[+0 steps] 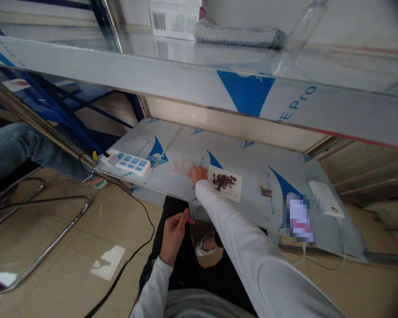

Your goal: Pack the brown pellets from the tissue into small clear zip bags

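Observation:
My right hand (199, 175) reaches across to the lower shelf, its fingers drawn together at the right end of a group of clear plastic pieces (179, 167). What lies under its fingertips is too small to make out. Just right of that hand, a heap of small dark brown pieces (224, 181) rests on a white sheet (234, 191). My left hand (174, 233) is held above my lap, in front of the shelf edge. Its fingers are curled with the thumb pressed against them, and anything between them is hidden.
A white power strip (129, 162) lies at the shelf's left. To the right are a small brown packet (265, 191), a blurred-out phone-like object (298, 218) and a white device (325, 198) with a cable. An upper shelf (172, 79) overhangs. Another person's leg (36, 148) is at left.

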Tool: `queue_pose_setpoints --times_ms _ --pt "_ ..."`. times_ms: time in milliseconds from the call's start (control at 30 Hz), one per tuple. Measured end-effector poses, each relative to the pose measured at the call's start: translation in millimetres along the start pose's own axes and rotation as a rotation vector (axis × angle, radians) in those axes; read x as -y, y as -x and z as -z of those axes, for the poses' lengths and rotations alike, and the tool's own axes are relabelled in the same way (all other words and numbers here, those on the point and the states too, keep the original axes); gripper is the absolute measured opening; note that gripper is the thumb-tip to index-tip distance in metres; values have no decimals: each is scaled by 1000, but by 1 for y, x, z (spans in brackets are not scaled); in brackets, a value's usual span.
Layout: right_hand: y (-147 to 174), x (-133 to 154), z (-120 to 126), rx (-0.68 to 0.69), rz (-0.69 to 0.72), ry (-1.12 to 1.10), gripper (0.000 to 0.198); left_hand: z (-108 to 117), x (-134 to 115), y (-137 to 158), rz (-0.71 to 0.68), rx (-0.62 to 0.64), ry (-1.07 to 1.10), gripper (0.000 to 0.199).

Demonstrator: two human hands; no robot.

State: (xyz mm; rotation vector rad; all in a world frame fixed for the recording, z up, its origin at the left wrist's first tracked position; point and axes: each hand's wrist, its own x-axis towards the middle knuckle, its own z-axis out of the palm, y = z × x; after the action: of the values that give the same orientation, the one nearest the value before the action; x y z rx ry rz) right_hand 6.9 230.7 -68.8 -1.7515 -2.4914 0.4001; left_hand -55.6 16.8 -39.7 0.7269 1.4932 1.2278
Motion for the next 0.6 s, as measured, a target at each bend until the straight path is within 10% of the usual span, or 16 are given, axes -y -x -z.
queue_pose_setpoints --times_ms 600 --pt "-17 28 9 -51 -309 -223 44 12 7 -7 56 -37 66 52"
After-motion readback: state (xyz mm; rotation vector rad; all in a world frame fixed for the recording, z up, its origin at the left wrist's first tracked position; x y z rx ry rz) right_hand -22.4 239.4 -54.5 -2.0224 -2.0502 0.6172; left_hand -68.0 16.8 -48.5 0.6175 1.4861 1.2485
